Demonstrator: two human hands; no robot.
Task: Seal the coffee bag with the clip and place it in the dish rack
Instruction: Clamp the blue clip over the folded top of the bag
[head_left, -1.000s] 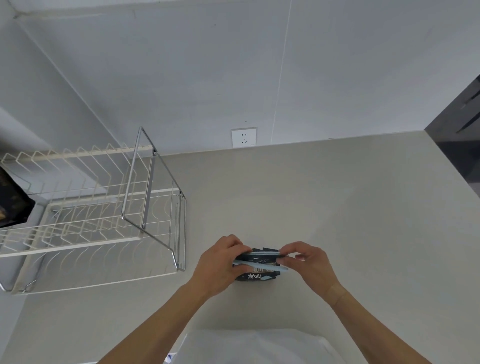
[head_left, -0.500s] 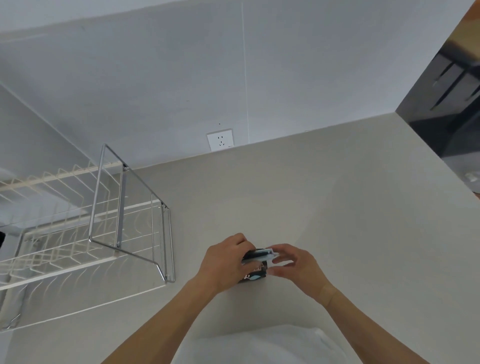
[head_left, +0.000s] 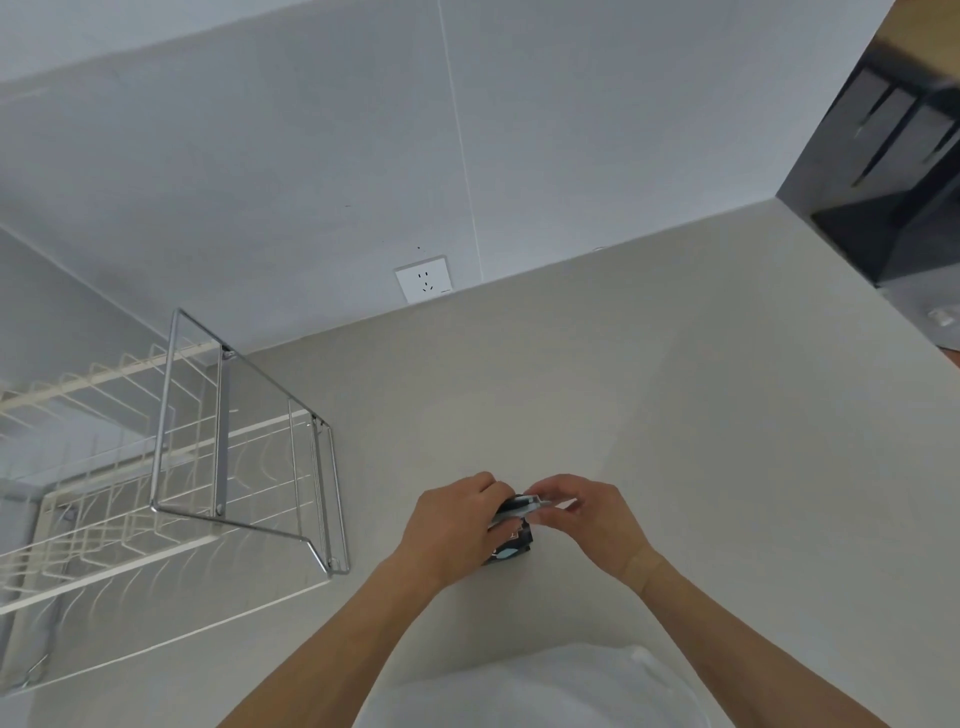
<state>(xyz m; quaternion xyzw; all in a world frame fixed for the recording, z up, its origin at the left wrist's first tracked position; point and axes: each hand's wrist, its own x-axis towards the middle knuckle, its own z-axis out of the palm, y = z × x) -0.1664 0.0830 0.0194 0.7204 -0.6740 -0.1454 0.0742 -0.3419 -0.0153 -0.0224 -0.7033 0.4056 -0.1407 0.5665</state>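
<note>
Coffee bag (head_left: 511, 543) right of dish rack (head_left: 249, 452)

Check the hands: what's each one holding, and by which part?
Left hand grips the dark coffee bag by its upper left side. Right hand pinches the pale clip at its right end, across the bag's top. Whether the clip is closed cannot be told.

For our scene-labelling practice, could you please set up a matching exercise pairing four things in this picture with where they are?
Things:
1. coffee bag
2. clip
3. dish rack
4. wall socket

Places:
A. on the wall, just above the counter's far edge
B. on the counter, at the left
C. across the bag's top, between both hands
D. on the counter, under the hands

Pairs: 1-D, 2-C, 3-B, 4-A
</note>
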